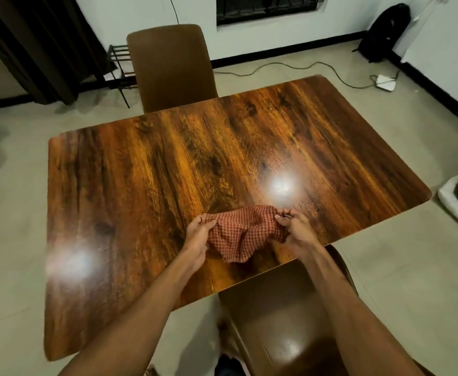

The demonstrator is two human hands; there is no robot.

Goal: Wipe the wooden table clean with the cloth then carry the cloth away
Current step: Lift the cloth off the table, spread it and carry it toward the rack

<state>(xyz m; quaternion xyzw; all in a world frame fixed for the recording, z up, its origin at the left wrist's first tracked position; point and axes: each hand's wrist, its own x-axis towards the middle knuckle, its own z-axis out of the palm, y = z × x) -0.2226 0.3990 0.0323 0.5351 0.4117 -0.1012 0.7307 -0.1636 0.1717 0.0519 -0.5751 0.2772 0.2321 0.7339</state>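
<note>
A red checked cloth [242, 232] hangs bunched between my two hands, just above the near edge of the glossy wooden table [168, 164]. My left hand [198, 234] pinches the cloth's left end. My right hand [292, 226] pinches its right end with curled fingers. The cloth's middle sags down toward the tabletop; whether it touches the wood I cannot tell.
A brown chair [172, 66] stands at the table's far side and another brown chair [284, 316] sits right below my arms at the near side. Cables and a white adapter [385, 82] lie on the floor at the back right. A black backpack [387, 31] leans in the corner.
</note>
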